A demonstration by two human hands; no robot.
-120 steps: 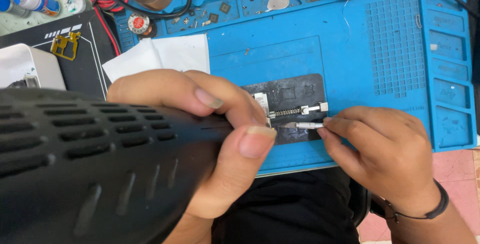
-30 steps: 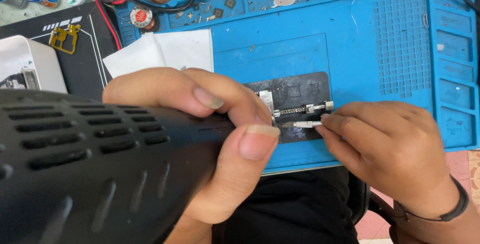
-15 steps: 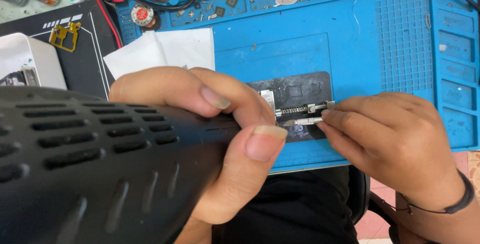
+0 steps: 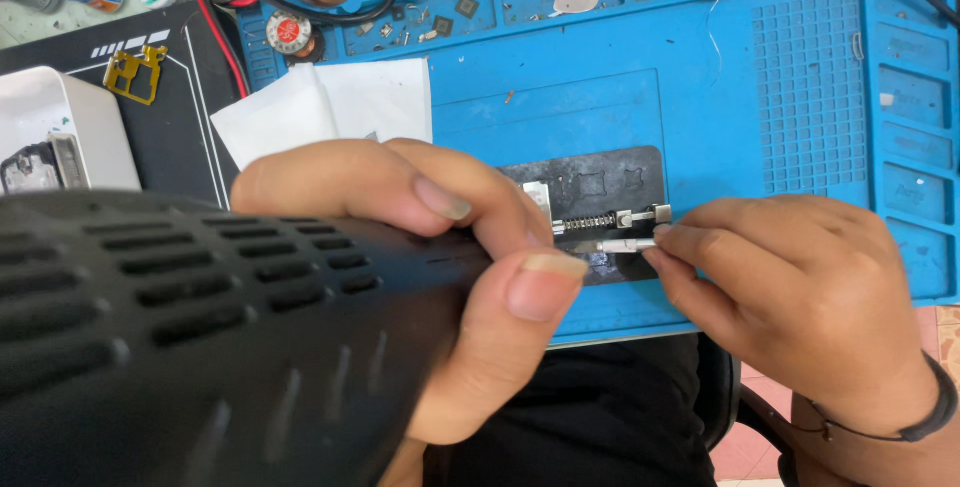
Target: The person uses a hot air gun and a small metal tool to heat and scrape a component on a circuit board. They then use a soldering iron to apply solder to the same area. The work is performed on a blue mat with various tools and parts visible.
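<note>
Left hand [image 4: 440, 247] gripping black hot-air tool [image 4: 200, 337]; right hand [image 4: 800, 297] pinching tweezers [image 4: 625, 244] at black holder [image 4: 600, 197]. Keeping nozzle steady, tweezers light.

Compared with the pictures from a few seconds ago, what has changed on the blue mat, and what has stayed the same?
Almost nothing changed. The left hand still holds the black vented tool, aimed at the dark holder plate. The right hand still pinches the thin metal tool at the plate; it sits only a little differently in the picture, which may be the camera shifting. Nothing was picked up or let go. The white paper on the blue mat lies as before.
</note>
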